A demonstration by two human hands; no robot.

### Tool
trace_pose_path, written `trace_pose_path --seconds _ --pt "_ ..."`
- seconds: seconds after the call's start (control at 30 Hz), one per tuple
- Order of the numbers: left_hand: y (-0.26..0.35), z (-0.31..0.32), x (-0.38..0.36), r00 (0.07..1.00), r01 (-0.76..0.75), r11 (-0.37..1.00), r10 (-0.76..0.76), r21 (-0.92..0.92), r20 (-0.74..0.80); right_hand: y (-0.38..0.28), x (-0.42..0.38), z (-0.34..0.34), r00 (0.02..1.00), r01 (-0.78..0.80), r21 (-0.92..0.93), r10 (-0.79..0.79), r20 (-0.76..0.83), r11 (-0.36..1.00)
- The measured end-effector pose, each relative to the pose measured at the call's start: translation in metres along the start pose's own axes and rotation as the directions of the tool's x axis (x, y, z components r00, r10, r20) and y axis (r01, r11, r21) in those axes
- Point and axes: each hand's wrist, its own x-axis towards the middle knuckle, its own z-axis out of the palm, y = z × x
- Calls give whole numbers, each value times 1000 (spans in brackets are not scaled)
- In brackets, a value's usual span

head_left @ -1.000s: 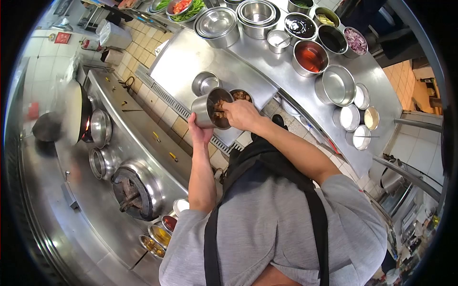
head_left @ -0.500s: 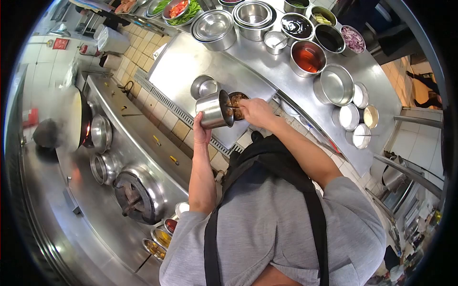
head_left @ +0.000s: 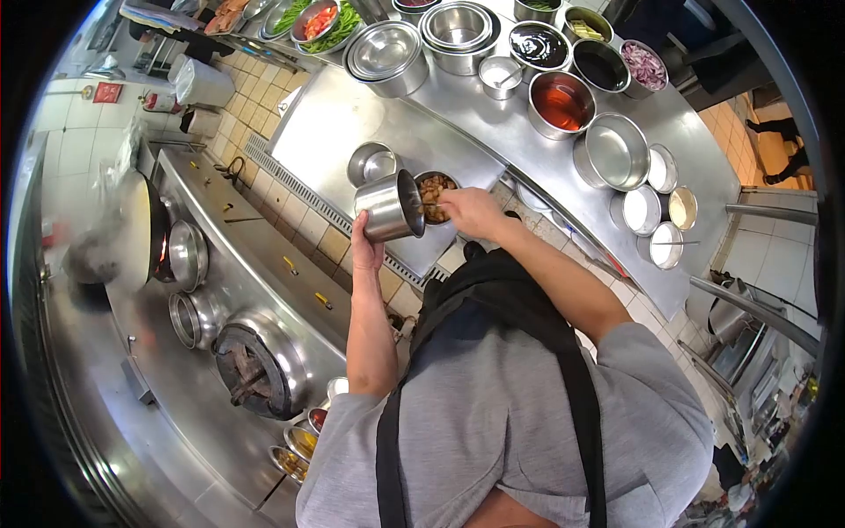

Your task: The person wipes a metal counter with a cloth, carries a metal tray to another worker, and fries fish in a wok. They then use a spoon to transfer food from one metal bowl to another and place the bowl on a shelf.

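Tilted on its side, a steel pot (head_left: 382,209) is held by my left hand (head_left: 366,246), its mouth turned to the right. Beside that mouth stands a round container of brown food pieces (head_left: 434,187) on the steel table. My right hand (head_left: 468,212) is closed at the near edge of this container, on what looks like a thin utensil, mostly hidden by the fingers. Just behind the tilted pot is a steel bowl (head_left: 372,165).
Pots of red liquid (head_left: 562,101), dark sauce (head_left: 540,45) and chopped onion (head_left: 643,66) stand on the steel counter (head_left: 528,132), with several white-filled bowls at right. At left, a steaming wok (head_left: 141,231) has flames beside it, near a burner (head_left: 255,370).
The tilted pot has shifted slightly left and down with my left hand, showing more of the brown food. My right hand has moved slightly down.
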Motion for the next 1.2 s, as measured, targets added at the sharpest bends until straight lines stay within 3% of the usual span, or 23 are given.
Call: trace_pose_path --seconds 0.13,0.17,0.3,0.4,0.5,0.6,0.73,0.83,0.93,1.03,1.13,1.2 --pt "-2 2 6 1000 -14 1000 14 -9 19 -2 7 28 995 88 108 -92 34 990" --pt "-2 4 6 999 -26 999 27 -19 18 5 2 26 994 58 58 -63 90 997" --pt "5 -3 -3 1000 -20 999 20 -42 -12 25 -14 -4 999 -26 -49 27 24 998" --pt "7 -7 -8 1000 6 994 -7 -112 -5 1 0 -13 999 5 -24 -6 -39 1000" --pt "9 4 -12 999 44 982 -41 -185 18 -16 23 4 999 50 40 -50 5 998" --pt "16 12 -17 999 35 972 -34 -231 7 2 22 15 999 10 -32 -8 45 999" --pt "16 -10 -19 998 1 963 -20 -270 -67 21 -11 -10 999 17 58 -15 -36 998" --pt "26 -7 -37 994 -40 945 5 -326 -107 24 -22 -23 983 -183 23 183 21 983" --pt "33 -5 -45 990 -115 925 76 -361 -120 21 -26 -20 976 -207 24 208 -72 978" --pt "44 6 -54 980 -191 908 151 -374 -133 7 -25 -25 966 -258 -174 251 -61 950" --pt "45 3 -58 970 -235 889 189 -394 -154 13 -16 -7 967 -195 -375 242 82 906" --pt "42 -1 -62 966 -244 878 184 -411 -181 11 -9 10 953 -255 -296 290 82 921"
